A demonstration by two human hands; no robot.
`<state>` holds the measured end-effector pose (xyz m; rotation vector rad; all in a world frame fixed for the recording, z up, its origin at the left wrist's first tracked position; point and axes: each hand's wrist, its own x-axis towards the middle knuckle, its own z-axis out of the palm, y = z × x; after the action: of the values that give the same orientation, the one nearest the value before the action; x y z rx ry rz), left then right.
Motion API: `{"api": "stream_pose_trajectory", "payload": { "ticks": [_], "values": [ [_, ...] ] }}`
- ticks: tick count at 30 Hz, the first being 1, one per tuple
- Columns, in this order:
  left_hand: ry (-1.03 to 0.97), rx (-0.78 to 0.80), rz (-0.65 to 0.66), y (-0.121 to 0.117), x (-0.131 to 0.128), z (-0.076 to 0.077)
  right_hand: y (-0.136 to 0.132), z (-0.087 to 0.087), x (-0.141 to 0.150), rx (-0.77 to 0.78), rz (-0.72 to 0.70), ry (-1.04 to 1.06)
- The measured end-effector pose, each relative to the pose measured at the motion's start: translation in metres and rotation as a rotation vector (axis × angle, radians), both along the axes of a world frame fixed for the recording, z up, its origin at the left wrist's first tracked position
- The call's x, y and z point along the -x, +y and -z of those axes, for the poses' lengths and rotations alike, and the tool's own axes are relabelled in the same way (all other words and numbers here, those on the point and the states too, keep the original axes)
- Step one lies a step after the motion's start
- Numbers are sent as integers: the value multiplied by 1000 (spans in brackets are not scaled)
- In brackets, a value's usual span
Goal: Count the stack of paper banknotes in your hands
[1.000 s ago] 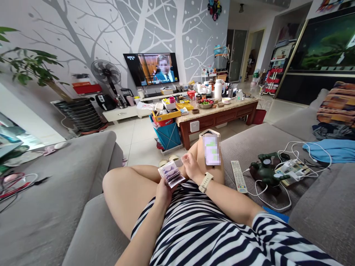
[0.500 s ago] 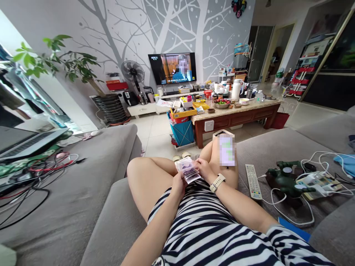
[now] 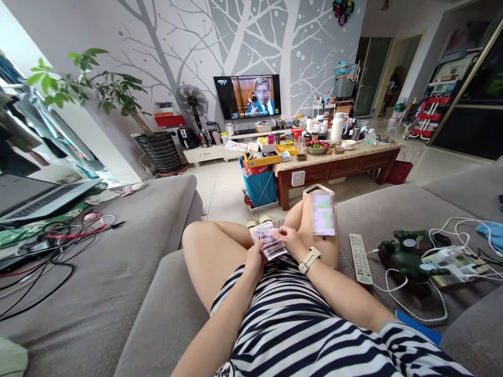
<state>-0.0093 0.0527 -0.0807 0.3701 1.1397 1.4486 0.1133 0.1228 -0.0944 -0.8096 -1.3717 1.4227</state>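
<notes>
I sit cross-legged on a grey sofa [image 3: 98,293] in a striped dress. My left hand [image 3: 254,260] grips a stack of purple banknotes [image 3: 268,242] from below. My right hand [image 3: 290,240], with a pale watch on the wrist, pinches the top notes at the stack's right edge. A phone [image 3: 323,213] with a lit screen rests on my right knee, just right of my hands.
A white remote [image 3: 360,253], a dark green toy [image 3: 406,256] and tangled white cables lie on the sofa to my right. A laptop [image 3: 35,196] and wires sit on the left. A cluttered wooden coffee table [image 3: 338,159] and a TV [image 3: 247,97] stand ahead.
The view swung to the left, bringing the laptop and wires into sight. My hands stayed on the banknotes, and my right fingers shifted across the top notes.
</notes>
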Motion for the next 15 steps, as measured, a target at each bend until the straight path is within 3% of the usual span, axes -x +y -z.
{"api": "stream_pose_trajectory", "payload": {
  "ticks": [8,15],
  "values": [
    [-21,14,-25,0,-1,-5,-3,0,-1,6,-3,34],
    [-44,5,-26,2,1,-5,-10,-11,-4,8,-50,58]
  ]
}}
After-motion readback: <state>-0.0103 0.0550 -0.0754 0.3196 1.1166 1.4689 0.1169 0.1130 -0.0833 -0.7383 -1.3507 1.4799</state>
